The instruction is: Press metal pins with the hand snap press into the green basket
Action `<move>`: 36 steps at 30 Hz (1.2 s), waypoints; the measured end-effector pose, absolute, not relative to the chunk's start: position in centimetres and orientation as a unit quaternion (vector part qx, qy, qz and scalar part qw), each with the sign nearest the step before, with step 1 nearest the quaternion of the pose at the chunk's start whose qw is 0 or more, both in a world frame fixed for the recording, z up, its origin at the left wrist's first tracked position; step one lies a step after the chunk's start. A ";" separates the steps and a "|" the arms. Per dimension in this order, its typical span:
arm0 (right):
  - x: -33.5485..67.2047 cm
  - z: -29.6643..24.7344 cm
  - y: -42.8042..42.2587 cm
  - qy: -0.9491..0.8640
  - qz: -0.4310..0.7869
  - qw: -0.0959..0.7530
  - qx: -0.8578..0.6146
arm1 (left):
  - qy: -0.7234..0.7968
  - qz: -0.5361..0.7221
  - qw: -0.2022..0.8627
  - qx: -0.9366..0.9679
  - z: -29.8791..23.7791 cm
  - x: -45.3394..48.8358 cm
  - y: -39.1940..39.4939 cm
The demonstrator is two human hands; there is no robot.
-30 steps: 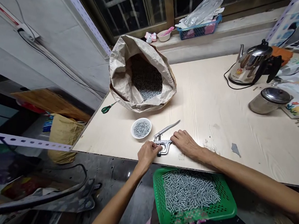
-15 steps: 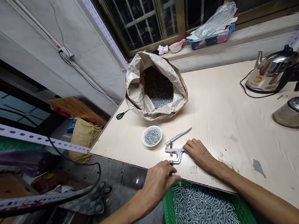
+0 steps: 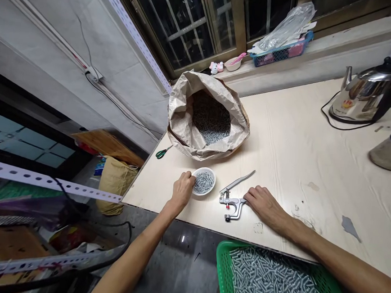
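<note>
Silver metal lever pliers (image 3: 232, 201) lie on the pale wooden table (image 3: 290, 149), gripped by right hand (image 3: 262, 205), while left hand (image 3: 182, 191), finger closure unclear, probably picks from white round bowl (image 3: 203, 194), requiring delicate pinch.

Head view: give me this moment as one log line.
left hand: at left rim of white bowl | right hand: holding gray pliers | green basket: filled with metal pieces

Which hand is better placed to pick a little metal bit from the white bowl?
Probably the left hand: its fingers are at the edge of the white bowl. The right hand is farther, on the silver pliers.
</note>
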State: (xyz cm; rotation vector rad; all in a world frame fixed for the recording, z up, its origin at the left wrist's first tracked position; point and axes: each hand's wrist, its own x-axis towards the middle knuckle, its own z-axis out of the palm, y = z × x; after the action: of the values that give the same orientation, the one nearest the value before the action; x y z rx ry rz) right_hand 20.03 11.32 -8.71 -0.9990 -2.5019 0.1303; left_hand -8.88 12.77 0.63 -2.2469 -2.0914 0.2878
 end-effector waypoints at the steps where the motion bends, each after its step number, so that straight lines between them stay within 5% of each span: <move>1: 20.0 -8.7 11.3 -0.906 0.044 0.218 -0.362 | -0.671 0.093 0.031 -0.735 0.6 -8.9 12.8; 7: 20.0 -8.9 11.4 -0.911 0.047 0.209 -0.353 | -0.683 -0.068 -0.027 -0.727 1.2 -8.9 12.7; 13: 20.3 -8.4 11.3 -0.915 0.032 0.210 -0.343 | -0.699 -0.272 -0.349 -0.561 1.2 -4.3 8.9; 28: 20.7 -6.5 10.4 -0.918 -0.088 0.215 -0.320 | -0.710 -0.281 -0.421 -0.490 -3.7 -0.6 5.4; 36: 20.7 -6.8 10.5 -0.923 -0.051 0.184 -0.335 | -0.702 -0.082 -0.535 -0.463 -2.1 -1.2 7.9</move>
State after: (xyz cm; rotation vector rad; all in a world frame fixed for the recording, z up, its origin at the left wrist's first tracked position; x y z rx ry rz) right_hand 20.71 10.53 -6.78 -0.9452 -2.6011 -0.1442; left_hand -1.18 7.92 -2.08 -2.3400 -3.5482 -0.4155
